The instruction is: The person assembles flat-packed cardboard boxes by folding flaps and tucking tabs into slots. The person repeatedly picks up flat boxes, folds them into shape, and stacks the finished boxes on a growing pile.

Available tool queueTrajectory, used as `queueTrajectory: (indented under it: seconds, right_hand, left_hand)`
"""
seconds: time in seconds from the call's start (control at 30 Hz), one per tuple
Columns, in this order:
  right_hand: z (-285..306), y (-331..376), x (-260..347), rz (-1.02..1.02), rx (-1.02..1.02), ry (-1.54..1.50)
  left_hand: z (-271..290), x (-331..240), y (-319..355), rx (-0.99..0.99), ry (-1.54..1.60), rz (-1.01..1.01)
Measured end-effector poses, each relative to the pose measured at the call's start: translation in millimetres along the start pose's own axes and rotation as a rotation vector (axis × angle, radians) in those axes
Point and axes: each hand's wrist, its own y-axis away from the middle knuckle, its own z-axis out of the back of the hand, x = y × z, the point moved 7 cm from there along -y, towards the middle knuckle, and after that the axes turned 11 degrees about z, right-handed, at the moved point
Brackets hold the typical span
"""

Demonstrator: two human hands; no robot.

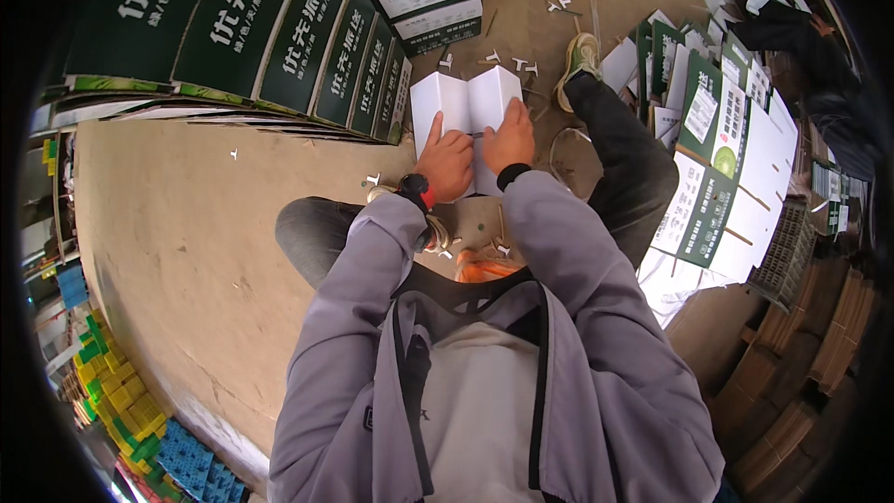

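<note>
A white folded cardboard piece with a crease down its middle stands on the floor between my legs. My left hand is closed on its left panel, index finger stretched along the surface. On the right panel my right hand grips the card, with some fingers hidden behind it. Both hands are close together near the crease. Small white T-shaped plastic pieces lie scattered on the floor around the card. Below my hands lies an orange object, partly hidden by my clothing.
Tall stacks of green boxes and white-sided boxes stand at the far left. To my right are flat printed cartons, a grey crate and brown cardboard stacks. Another person's dark sleeve shows at far right. Yellow crates line the left.
</note>
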Motion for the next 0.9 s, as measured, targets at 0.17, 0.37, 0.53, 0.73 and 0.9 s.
queueTrajectory:
  seconds: [0.17, 0.37, 0.53, 0.73, 0.9]
  right_hand:
    - [-6.6, 2.3, 10.6, 0.132, -0.071, -0.050]
    - [-22.7, 1.0, 5.8, 0.153, -0.002, -0.126]
    - [-29.4, 4.8, 4.1, 0.154, 0.009, -0.085]
    - [-33.9, 5.3, 0.6, 0.157, 0.022, -0.078]
    - [-38.2, 2.1, -0.2, 0.107, 0.141, -0.060]
  left_hand:
    - [9.4, 4.3, 4.4, -0.243, 0.275, -0.022]
    - [6.8, 4.8, 0.9, -0.282, 0.419, -0.026]
    - [4.0, 2.7, 0.0, -0.287, 0.463, -0.035]
    - [2.5, 2.2, -4.3, -0.242, 0.446, -0.036]
    - [-2.9, 5.9, -7.0, -0.242, 0.507, -0.049]
